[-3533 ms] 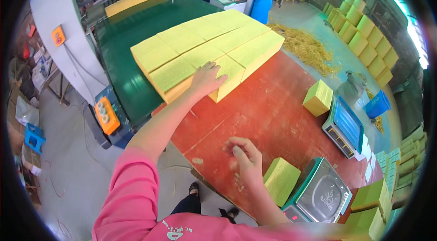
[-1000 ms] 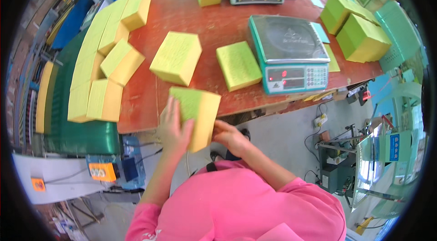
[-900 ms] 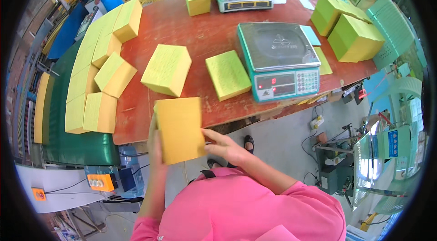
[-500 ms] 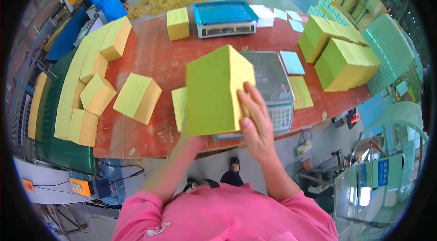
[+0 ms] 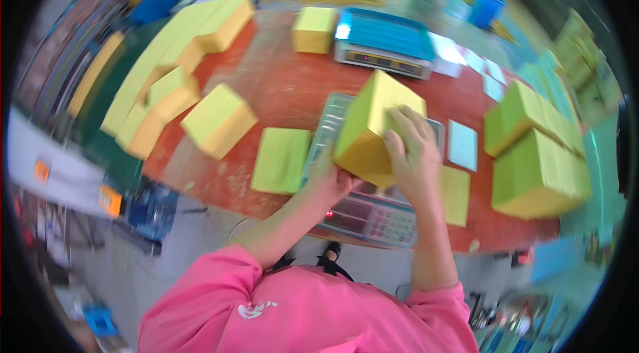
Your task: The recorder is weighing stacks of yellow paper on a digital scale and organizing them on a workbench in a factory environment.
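Observation:
Over the near digital scale [image 5: 376, 216], both hands hold a thick stack of yellow paper [image 5: 363, 123], tilted. My left hand [image 5: 331, 178] is closed around its lower left, with fingers partly hidden underneath. My right hand [image 5: 414, 146] presses on the right side, thumb and fingers against the paper. Whether the stack touches the scale's platform is hard to tell. To the left of the scale lies a thin yellow pile [image 5: 281, 161]; another yellow sheet pile [image 5: 454, 198] and a pale blue card [image 5: 462, 145] lie to its right.
A second scale with a blue tray [image 5: 386, 33] stands at the back beside a yellow stack [image 5: 314, 30]. More stacks [image 5: 216, 120] sit along the left, partly on a green belt [image 5: 100, 143]. Large blocks [image 5: 539, 170] stand at right on the red table [image 5: 229, 183].
The yellow stack has been turned in my hands and brought lower over the near scale. My left hand now shows under its lower left. The whole view has swung round.

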